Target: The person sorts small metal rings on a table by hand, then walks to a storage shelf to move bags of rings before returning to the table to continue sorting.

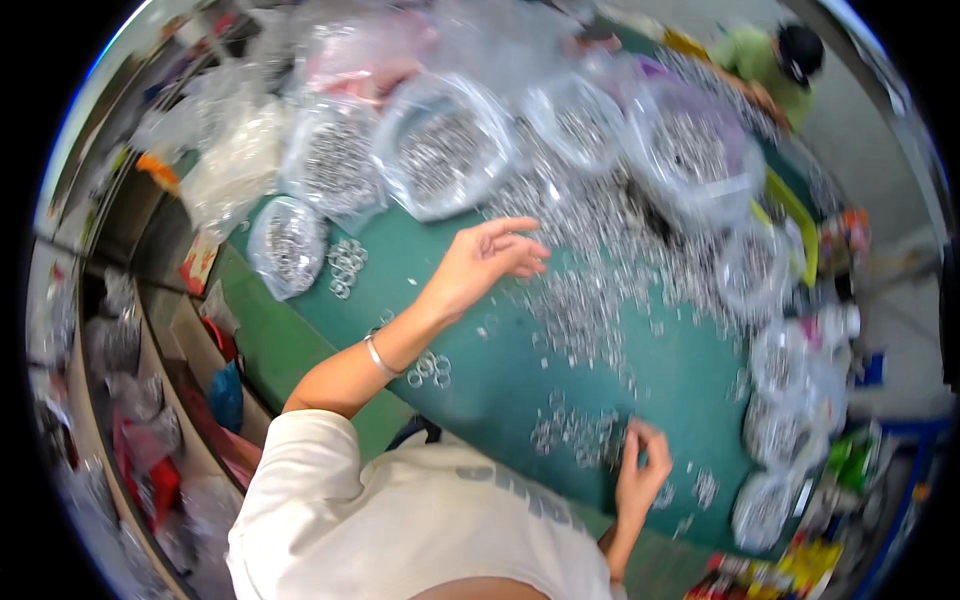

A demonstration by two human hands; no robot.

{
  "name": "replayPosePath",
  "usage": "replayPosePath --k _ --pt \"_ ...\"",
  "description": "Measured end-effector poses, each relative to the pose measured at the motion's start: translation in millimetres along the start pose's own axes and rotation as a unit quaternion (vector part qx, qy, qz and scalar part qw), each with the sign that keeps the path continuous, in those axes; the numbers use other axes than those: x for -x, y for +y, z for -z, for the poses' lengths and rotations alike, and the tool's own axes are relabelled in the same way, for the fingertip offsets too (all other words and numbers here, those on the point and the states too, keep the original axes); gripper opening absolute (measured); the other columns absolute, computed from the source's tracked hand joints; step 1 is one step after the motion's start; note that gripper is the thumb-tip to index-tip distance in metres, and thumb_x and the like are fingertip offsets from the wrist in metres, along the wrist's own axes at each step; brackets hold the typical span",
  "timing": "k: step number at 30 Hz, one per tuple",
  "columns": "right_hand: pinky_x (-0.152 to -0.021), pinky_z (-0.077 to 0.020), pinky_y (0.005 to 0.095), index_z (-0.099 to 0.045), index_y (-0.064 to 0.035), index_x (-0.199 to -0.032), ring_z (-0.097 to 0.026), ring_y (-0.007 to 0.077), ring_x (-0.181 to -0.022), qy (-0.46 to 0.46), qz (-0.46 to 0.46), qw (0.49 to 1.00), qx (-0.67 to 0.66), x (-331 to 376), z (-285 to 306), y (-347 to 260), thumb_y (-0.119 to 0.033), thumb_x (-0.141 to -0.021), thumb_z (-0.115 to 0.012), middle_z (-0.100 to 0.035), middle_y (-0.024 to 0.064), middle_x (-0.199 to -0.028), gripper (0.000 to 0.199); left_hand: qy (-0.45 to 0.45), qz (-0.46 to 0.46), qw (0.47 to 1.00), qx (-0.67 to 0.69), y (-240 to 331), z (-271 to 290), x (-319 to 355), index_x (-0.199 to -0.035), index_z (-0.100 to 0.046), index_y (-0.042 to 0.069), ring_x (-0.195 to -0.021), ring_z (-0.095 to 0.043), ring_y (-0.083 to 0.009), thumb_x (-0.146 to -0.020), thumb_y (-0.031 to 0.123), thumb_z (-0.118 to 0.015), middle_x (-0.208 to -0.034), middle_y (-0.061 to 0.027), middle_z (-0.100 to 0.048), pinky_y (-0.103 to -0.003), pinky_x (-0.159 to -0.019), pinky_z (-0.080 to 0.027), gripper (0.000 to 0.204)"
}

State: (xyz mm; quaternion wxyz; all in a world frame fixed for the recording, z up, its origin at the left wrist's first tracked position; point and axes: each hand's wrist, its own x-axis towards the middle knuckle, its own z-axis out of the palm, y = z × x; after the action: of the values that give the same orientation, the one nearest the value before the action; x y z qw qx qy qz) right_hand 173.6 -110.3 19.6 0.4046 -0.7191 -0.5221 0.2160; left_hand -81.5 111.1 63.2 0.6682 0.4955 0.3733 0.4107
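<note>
My left hand [488,262] is over the far middle of the green table [470,365], fingers stretched to the right at the edge of a big heap of small silvery metal pieces [590,310]. Nothing shows in it. Nearer to me, my right hand [643,470] has thumb and fingers drawn together beside a smaller scatter of metal pieces [572,432]. Whatever its fingertips hold, if anything, is too small and blurred to make out. Left of my left forearm lie several metal rings [430,370], with another ring cluster [346,262] farther off.
Clear plastic bags full of metal pieces [440,155] line the far edge, and more bags [780,435] stand along the right. A yellow-green tray [797,220] sits behind them. At the far right a person in green [765,75] leans over the table. Shelves [150,370] hold bags at left.
</note>
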Motion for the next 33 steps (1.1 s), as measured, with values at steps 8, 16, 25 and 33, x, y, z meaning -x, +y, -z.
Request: replayPosePath --k 8,16,25,33 --pt "-0.063 -0.0431 0.0254 -0.065 0.0007 -0.095 -0.056 0.0140 -0.073 0.178 -0.060 0.981 0.046 43 41 29 0.000 -0.085 -0.060 -0.063 0.0080 -0.088 0.011 -0.125 -0.063 0.928 -0.344 -60 -47 105 -0.113 -0.061 0.001 -0.086 -0.066 -0.0208 -0.084 -0.004 -0.060 -0.096 -0.0132 -0.068 -0.030 -0.076 -0.051 0.030" --pt "-0.065 -0.0458 0.0319 -0.064 0.0004 -0.098 -0.052 0.0195 -0.069 0.381 -0.166 0.901 0.123 108 95 88 0.001 -0.082 -0.061 -0.061 0.0090 -0.087 0.016 -0.034 -0.176 0.902 -0.393 -107 -45 144 -0.107 -0.062 0.000 -0.080 -0.061 -0.0185 -0.083 -0.010 -0.055 -0.096 -0.0125 -0.063 -0.025 -0.065 -0.046 0.026" --pt "-0.069 -0.0453 0.0348 -0.065 -0.0011 -0.099 -0.053 0.0213 -0.070 0.516 -0.196 0.822 0.140 153 135 141 -0.001 -0.081 -0.061 -0.060 0.0095 -0.088 0.018 0.063 -0.251 0.876 -0.407 -142 -39 152 -0.109 -0.060 -0.002 -0.071 -0.052 -0.0123 -0.086 -0.010 -0.051 -0.091 -0.0081 -0.060 -0.022 -0.059 -0.040 0.026" --pt "-0.079 -0.0448 0.0411 -0.066 -0.0049 -0.101 -0.055 0.0286 -0.091 0.519 -0.187 0.780 0.295 135 197 221 -0.011 -0.077 -0.068 -0.062 0.0101 -0.099 0.025 0.073 -0.270 0.858 -0.430 -149 -42 151 -0.108 -0.060 -0.003 -0.068 -0.050 -0.0114 -0.086 -0.009 -0.052 -0.087 -0.0072 -0.058 -0.022 -0.057 -0.039 0.024"
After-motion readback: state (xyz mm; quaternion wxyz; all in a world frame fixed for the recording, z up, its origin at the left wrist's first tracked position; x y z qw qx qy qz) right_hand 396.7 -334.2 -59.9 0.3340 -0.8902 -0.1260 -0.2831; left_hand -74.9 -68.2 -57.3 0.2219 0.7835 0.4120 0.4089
